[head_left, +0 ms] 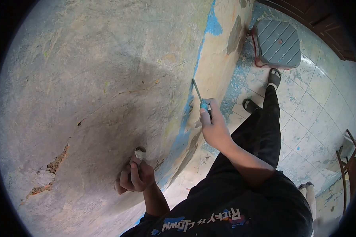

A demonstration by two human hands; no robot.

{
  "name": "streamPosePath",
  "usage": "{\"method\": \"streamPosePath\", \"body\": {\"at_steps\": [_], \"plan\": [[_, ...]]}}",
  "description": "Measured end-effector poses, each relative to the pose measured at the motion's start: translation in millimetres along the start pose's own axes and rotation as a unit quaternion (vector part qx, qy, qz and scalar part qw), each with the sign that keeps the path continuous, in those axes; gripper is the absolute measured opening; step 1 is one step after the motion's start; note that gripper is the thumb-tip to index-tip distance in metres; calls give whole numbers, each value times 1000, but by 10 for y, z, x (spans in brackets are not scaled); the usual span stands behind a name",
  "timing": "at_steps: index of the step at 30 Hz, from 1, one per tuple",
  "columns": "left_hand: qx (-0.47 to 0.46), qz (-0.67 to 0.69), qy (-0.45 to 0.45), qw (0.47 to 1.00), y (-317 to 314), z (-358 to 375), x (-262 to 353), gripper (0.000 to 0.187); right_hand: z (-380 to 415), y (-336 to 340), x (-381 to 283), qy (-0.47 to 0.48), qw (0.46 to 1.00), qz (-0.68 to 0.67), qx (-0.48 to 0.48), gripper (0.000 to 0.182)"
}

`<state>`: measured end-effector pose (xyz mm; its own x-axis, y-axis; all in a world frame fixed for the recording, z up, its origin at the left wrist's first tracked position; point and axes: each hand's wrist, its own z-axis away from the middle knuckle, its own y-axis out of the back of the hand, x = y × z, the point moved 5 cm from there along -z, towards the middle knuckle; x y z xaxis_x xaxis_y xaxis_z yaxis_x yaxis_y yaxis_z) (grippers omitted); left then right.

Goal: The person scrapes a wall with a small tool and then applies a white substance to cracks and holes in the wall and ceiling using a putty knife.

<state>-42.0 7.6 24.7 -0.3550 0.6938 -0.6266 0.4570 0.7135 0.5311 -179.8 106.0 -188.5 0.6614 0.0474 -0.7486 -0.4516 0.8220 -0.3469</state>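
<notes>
My left hand (136, 175) is at the grey wall (87, 59), its fingers closed round a small whitish lump (139, 155) that I cannot make out clearly. My right hand (214, 124) grips the turquoise handle of a thin metal tool (197, 90), which looks like a screwdriver. The tool's tip lies at the blue paint strip (199, 51) along the wall's edge. Left of my left hand, a broken crack (57, 164) shows brown material in the wall.
A grey plastic stool (279, 43) stands on the paint-flecked tiled floor (304, 114), near my sandalled feet. Brown wooden furniture (316, 19) is at the upper right, and a wooden frame (346, 170) at the right edge. Another person's feet (306, 185) show at the lower right.
</notes>
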Motion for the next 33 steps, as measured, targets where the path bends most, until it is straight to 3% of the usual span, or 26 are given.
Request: {"method": "streamPosePath", "body": {"at_steps": [5,8,19,22,25,33], "plan": [[-14,-18,12,1000,-10,17,-6,32,6,-26,26,71,997,31,26,20],[17,-11,-6,1000,-4,-16,10,26,-238,112,-14,18,999,38,32,23],[-11,-5,17,1000,-7,16,0,32,12,-40,-27,65,998,7,11,18],[-12,-10,12,1000,-10,9,-5,32,-133,104,-87,14,1000,12,8,17],[-17,-9,12,1000,13,27,-11,31,-72,29,-24,63,997,33,33,17],[-2,-10,16,1000,-27,6,13,32,-59,3,-57,71,996,39,43,18]]}}
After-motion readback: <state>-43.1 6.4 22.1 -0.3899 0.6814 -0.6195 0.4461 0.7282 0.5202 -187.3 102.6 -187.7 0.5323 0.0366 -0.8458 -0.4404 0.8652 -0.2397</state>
